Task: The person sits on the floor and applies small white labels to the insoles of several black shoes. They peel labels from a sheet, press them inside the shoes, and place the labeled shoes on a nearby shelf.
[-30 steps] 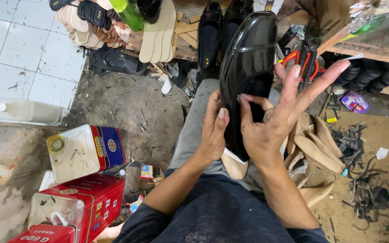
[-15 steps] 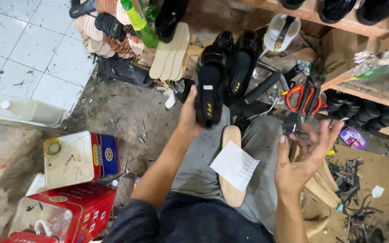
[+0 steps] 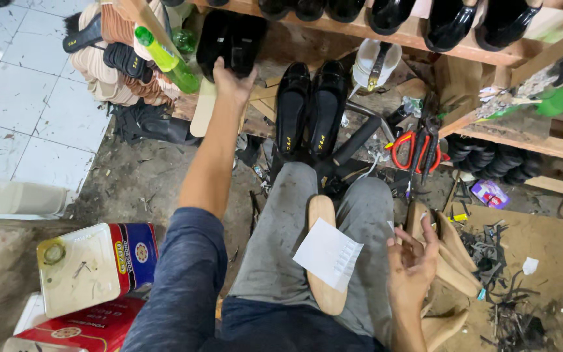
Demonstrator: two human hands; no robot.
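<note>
Two hands, far apart: the left hand, arm stretched forward, has its fingers closed on a black shoe whose long axis runs away from the person, toe toward the wooden shelf. The right hand hovers by the right knee, fingers spread and holding nothing, just beside a tan insole lying lengthwise on the lap with a white paper slip on it; the black shoe lies well ahead and leftward of it.

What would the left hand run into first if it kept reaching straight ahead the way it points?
The left hand already touches a black shoe; beyond it probably the wooden shelf, though depth is unclear.
</note>
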